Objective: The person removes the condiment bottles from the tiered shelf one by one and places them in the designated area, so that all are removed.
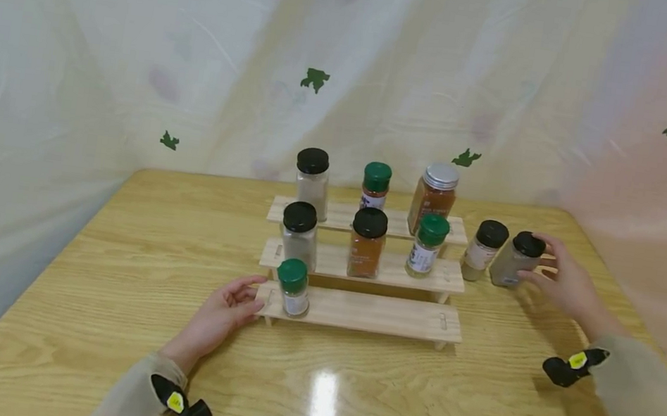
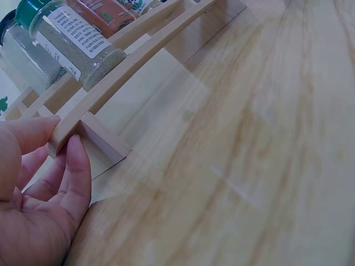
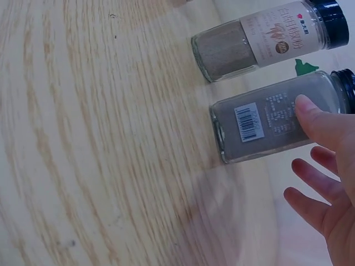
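Note:
My left hand (image 1: 219, 313) pinches the left end of the bottom tier of a wooden three-tier spice rack (image 1: 370, 314). In the left wrist view, the thumb lies on top of the board (image 2: 125, 69) with fingers beneath it. Close to that hand stands a green-capped spice jar (image 1: 295, 300) on the bottom tier. On the right, my right hand (image 1: 568, 289) holds a black-capped square glass jar (image 1: 506, 266) of greyish powder near its top. The right wrist view shows the thumb against its printed side, the lower fingers spread apart from it.
Just left of the held jar is another black-capped jar (image 1: 479, 257) with a pale label. The middle tier bears several jars, including an orange one (image 1: 366, 252). Behind, the top tier holds a silver-lidded jar (image 1: 432, 207) and others. A leaf-patterned curtain (image 1: 392, 67) backs the wooden table (image 1: 139, 266).

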The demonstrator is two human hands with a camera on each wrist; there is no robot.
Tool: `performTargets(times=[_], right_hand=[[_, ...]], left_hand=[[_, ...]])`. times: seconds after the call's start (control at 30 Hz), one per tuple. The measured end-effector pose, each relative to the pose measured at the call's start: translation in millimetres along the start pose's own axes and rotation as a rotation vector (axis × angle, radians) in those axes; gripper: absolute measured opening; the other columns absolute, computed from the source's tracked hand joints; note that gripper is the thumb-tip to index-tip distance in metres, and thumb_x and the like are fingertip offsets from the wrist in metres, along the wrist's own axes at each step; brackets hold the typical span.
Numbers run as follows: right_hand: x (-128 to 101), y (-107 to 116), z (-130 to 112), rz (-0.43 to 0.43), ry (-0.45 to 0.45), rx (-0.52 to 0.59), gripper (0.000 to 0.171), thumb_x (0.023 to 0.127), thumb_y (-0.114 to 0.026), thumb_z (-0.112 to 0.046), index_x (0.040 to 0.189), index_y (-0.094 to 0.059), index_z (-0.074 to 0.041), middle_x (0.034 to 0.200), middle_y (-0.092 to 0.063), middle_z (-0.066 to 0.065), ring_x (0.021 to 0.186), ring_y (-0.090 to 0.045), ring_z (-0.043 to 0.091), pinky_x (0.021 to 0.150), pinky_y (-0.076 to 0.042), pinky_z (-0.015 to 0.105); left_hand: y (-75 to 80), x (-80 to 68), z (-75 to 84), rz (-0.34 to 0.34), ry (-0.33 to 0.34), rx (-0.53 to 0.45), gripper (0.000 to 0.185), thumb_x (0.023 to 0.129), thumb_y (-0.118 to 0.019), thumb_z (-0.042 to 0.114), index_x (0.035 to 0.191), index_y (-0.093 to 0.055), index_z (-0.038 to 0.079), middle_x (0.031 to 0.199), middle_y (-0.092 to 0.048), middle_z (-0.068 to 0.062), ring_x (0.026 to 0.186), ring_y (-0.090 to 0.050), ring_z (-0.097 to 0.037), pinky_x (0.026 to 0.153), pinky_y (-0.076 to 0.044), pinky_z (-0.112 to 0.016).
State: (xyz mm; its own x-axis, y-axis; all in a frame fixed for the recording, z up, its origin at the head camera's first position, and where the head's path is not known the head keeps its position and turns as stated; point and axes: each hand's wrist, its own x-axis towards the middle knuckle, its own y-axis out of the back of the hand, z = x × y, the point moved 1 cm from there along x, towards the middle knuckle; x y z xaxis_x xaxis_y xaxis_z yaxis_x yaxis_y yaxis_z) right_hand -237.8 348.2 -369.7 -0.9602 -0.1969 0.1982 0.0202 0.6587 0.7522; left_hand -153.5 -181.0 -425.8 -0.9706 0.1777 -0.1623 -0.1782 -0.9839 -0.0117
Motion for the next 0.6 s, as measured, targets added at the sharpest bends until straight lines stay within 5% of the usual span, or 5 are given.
performTargets(times=[0.2, 0.3, 0.4, 0.6], right_hand=[[-2, 10, 1, 0.003, -0.004, -0.014, 0.073, 0.090, -0.064, -0.012, 0.146, -0.019, 0.000, 0.130, -0.036, 0.040, 0.105, -0.048, 0.053, 0.087, -0.040, 0.065], [-5, 15, 1, 0.035, 0.021, 0.000, 0.070, 0.089, -0.064, -0.008, 0.144, -0.021, 0.002, 0.127, -0.038, 0.040, 0.096, -0.060, 0.018, 0.081, -0.055, 0.032], [-9, 20, -3, 0.041, 0.010, 0.036, 0.069, 0.091, -0.063, -0.010, 0.145, -0.021, 0.002, 0.128, -0.039, 0.037, 0.088, -0.047, -0.013, 0.071, -0.042, 0.002], [-18, 25, -12, 0.052, -0.024, 0.045, 0.066, 0.093, -0.060, -0.019, 0.146, -0.024, -0.006, 0.126, -0.046, 0.015, 0.090, -0.042, -0.019, 0.071, -0.035, -0.003]], left_hand=[[-0.5, 2.4, 0.9, 0.002, -0.006, 0.005, 0.051, 0.092, -0.056, -0.001, 0.140, -0.038, -0.003, 0.097, -0.058, 0.006, 0.084, -0.058, -0.003, 0.075, -0.052, -0.017], [-1.0, 2.7, 1.8, -0.002, -0.011, -0.003, 0.051, 0.092, -0.055, -0.001, 0.140, -0.037, -0.003, 0.097, -0.058, 0.006, 0.084, -0.058, -0.002, 0.075, -0.052, -0.017], [-1.3, 2.0, 2.2, -0.003, -0.010, -0.006, 0.051, 0.092, -0.055, -0.001, 0.140, -0.037, -0.004, 0.097, -0.058, 0.007, 0.084, -0.058, -0.002, 0.075, -0.052, -0.017], [-1.5, -0.7, 2.0, 0.000, -0.008, -0.015, 0.051, 0.092, -0.054, -0.002, 0.139, -0.036, -0.005, 0.095, -0.058, 0.007, 0.083, -0.058, -0.002, 0.075, -0.052, -0.016]])
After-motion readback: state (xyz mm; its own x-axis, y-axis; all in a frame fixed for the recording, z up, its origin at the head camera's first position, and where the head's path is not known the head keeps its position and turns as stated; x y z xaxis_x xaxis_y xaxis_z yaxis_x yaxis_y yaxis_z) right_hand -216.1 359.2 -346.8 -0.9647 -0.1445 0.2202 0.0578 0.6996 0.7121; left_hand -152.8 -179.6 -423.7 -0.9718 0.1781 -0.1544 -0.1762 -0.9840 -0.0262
